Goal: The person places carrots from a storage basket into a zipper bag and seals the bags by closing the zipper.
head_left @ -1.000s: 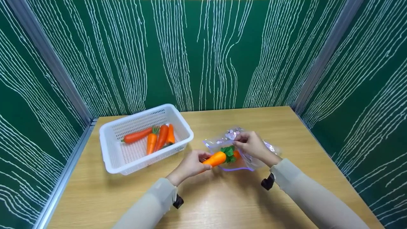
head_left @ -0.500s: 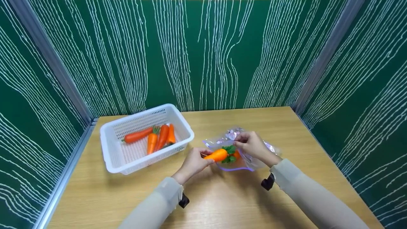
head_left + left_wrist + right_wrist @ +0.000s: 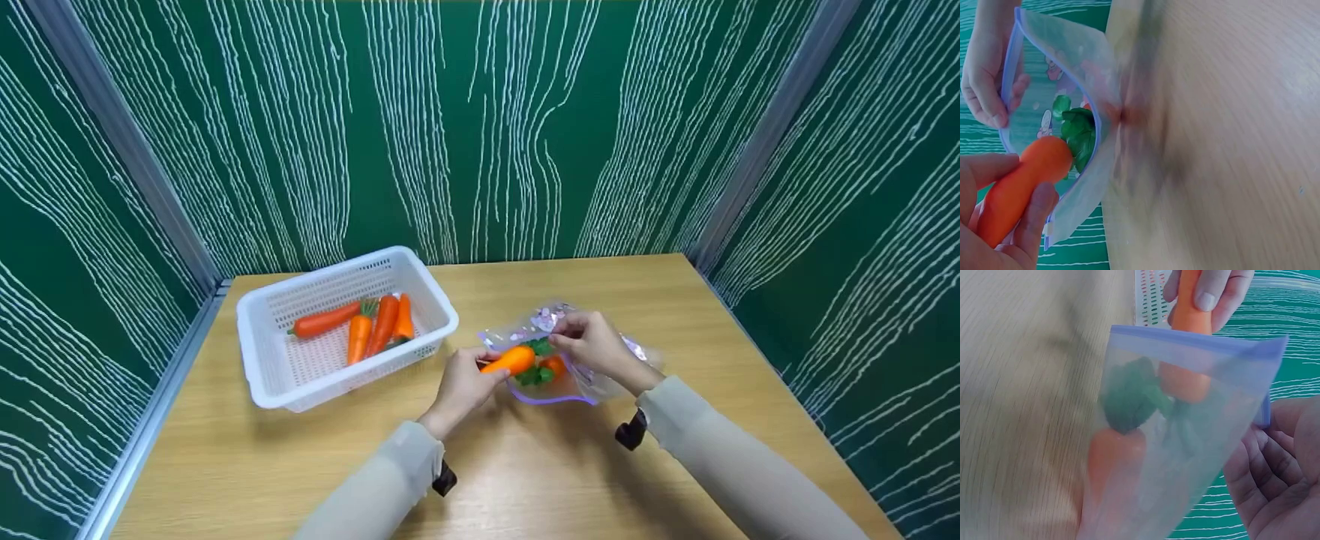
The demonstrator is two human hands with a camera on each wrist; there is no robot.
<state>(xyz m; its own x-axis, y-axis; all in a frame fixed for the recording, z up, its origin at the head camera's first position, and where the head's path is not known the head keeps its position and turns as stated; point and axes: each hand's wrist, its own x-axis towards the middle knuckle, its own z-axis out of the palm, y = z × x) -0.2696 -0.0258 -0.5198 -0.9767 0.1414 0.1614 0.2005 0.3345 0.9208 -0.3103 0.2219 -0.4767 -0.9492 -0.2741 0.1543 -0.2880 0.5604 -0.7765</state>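
My left hand [image 3: 462, 384] grips an orange carrot [image 3: 514, 361] by its tapered end. Its green leafy top points into the mouth of a clear zip bag [image 3: 1185, 343] with a purple edge. In the right wrist view the leaves and the carrot's thick end show through the plastic. My right hand [image 3: 596, 349] pinches the bag's rim and holds the mouth apart. A second carrot [image 3: 1116, 458] with green leaves lies inside the bag, seen hazily through the film.
A white perforated basket [image 3: 251, 360] stands at the left of the wooden table [image 3: 525, 472]. Several carrots lie in it, among them a long red-orange one [image 3: 324, 320]. Green walls [image 3: 487, 172] with white wavy lines enclose the back and sides.
My left hand has moved slightly right and up, carrying the carrot's leafy end further into the bag. My right hand stays at the bag's rim.
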